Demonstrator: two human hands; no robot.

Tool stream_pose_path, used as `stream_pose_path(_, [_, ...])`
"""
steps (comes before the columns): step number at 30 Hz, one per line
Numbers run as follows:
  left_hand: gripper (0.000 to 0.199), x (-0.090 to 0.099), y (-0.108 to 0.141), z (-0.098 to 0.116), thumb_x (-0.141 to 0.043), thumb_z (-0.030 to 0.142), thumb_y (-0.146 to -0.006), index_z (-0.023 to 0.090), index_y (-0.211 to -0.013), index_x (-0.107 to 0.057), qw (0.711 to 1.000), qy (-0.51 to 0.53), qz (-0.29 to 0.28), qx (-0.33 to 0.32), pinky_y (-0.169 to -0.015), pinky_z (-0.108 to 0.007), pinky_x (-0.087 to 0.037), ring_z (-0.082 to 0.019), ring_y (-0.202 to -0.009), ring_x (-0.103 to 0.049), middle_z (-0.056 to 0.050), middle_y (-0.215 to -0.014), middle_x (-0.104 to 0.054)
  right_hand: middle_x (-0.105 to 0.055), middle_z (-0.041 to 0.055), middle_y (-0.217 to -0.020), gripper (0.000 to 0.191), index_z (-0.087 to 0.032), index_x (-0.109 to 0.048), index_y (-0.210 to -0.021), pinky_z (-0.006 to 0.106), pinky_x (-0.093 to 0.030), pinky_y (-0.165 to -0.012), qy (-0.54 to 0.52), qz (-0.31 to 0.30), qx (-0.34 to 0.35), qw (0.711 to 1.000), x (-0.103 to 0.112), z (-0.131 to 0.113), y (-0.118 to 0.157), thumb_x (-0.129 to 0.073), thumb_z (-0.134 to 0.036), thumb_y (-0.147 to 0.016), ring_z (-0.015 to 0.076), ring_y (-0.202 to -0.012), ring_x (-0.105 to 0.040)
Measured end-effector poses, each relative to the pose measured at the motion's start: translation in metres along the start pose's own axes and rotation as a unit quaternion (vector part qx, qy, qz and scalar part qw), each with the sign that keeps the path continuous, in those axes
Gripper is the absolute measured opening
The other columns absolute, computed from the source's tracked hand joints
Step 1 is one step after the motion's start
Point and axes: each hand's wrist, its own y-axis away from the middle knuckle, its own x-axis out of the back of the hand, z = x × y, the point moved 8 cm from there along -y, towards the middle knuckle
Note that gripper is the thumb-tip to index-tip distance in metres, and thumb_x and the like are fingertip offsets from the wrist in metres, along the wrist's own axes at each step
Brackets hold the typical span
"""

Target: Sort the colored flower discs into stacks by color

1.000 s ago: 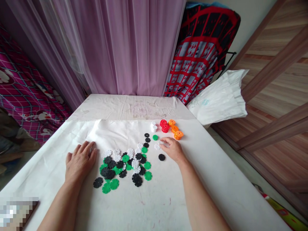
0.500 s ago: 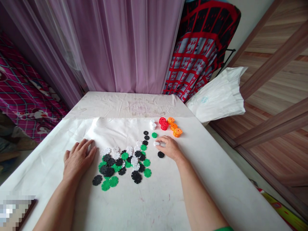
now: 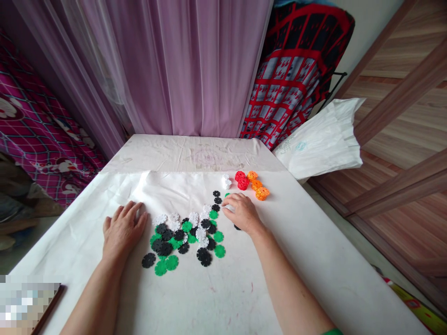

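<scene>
My left hand (image 3: 125, 229) lies flat on the white-covered table, fingers spread, holding nothing. To its right is a loose spread of notched plastic discs: white discs (image 3: 161, 219), black discs (image 3: 148, 260) and green discs (image 3: 172, 262), many overlapping. My right hand (image 3: 242, 213) is at the right side of this spread, thumb and fingers curled together around a white notched disc, mostly hidden by the fingers. Close to its fingertips runs a short row of black discs (image 3: 217, 200). A green disc (image 3: 227, 195) and another black disc (image 3: 237, 227) are partly covered by this hand.
Beyond my right hand stand a white cluster (image 3: 226, 182), red clusters (image 3: 241, 180) and orange clusters (image 3: 262, 193) of discs. A white bag (image 3: 321, 139) leans at the table's right edge. A dark-edged object (image 3: 47, 309), partly blurred out, sits at lower left. Purple curtains (image 3: 188, 70) hang behind.
The whole view has shifted slightly, so the table and discs appear farther right. My right hand now covers more of the white, green and black discs beside it. My left hand stays flat.
</scene>
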Motion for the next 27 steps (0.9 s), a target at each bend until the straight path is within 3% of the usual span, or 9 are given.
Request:
stream_pose_path(6, [0.049, 0.000, 0.000, 0.000, -0.040, 0.047, -0.093, 0.024, -0.131, -0.061, 1.000, -0.010, -0.009, 0.007, -0.113, -0.060, -0.029, -0.034, -0.139, -0.041, -0.012, -0.147, -0.053, -0.076, -0.0011, -0.107, 0.023, -0.031, -0.076, -0.096, 0.036, -0.042, -0.090, 0.022, -0.083, 0.069, 0.994, -0.024, -0.045, -0.017, -0.066, -0.017, -0.081, 0.0224, -0.106, -0.059])
stream_pose_path(10, [0.046, 0.002, 0.001, 0.002, -0.043, 0.045, -0.092, 0.027, -0.130, -0.062, 1.000, -0.008, 0.000, 0.005, -0.114, -0.058, -0.028, -0.033, -0.138, -0.042, -0.010, -0.146, -0.054, -0.076, 0.0011, -0.105, 0.020, -0.030, -0.076, -0.093, 0.035, -0.041, -0.085, 0.065, -0.124, 0.081, 0.987, -0.033, -0.052, -0.024, -0.070, -0.019, -0.078, 0.0237, -0.103, -0.060])
stream_pose_path(18, [0.051, 0.001, 0.002, 0.003, -0.035, 0.049, -0.095, 0.024, -0.131, -0.061, 1.000, -0.009, -0.011, 0.006, -0.114, -0.058, -0.026, -0.034, -0.140, -0.039, -0.011, -0.148, -0.052, -0.075, 0.0081, -0.100, 0.014, -0.023, -0.072, -0.095, 0.034, -0.042, -0.085, 0.122, -0.121, 0.082, 0.982, -0.040, -0.061, -0.028, -0.067, -0.022, -0.082, 0.0238, -0.097, -0.063])
stream_pose_path(21, [0.049, 0.001, 0.002, 0.003, -0.037, 0.047, -0.094, 0.025, -0.130, -0.061, 1.000, -0.009, -0.006, 0.000, -0.114, -0.058, -0.027, -0.033, -0.139, -0.040, -0.011, -0.147, -0.053, -0.074, 0.0062, -0.098, 0.018, -0.022, -0.070, -0.098, 0.033, -0.044, -0.085, 0.070, -0.064, 0.040, 0.995, -0.022, -0.042, -0.025, -0.066, -0.022, -0.080, 0.0223, -0.095, -0.064])
stream_pose_path(24, [0.052, 0.002, 0.002, 0.005, -0.033, 0.050, -0.095, 0.024, -0.130, -0.061, 1.000, -0.013, -0.009, -0.001, -0.114, -0.058, -0.028, -0.033, -0.139, -0.041, -0.011, -0.147, -0.053, -0.074, 0.0019, -0.097, 0.024, -0.024, -0.066, -0.103, 0.030, -0.048, -0.079, -0.028, 0.024, -0.066, 0.997, 0.006, 0.005, -0.012, -0.065, -0.023, -0.079, 0.0180, -0.085, -0.066])
stream_pose_path(27, [0.055, 0.002, 0.001, 0.005, -0.029, 0.051, -0.095, 0.023, -0.130, -0.061, 1.000, -0.020, -0.017, 0.005, -0.114, -0.058, -0.028, -0.033, -0.140, -0.040, -0.011, -0.148, -0.052, -0.073, 0.0004, -0.096, 0.022, -0.025, -0.064, -0.098, 0.029, -0.050, -0.077, -0.094, 0.055, -0.131, 0.985, 0.019, 0.044, 0.007, -0.064, -0.023, -0.077, 0.0159, -0.080, -0.067])
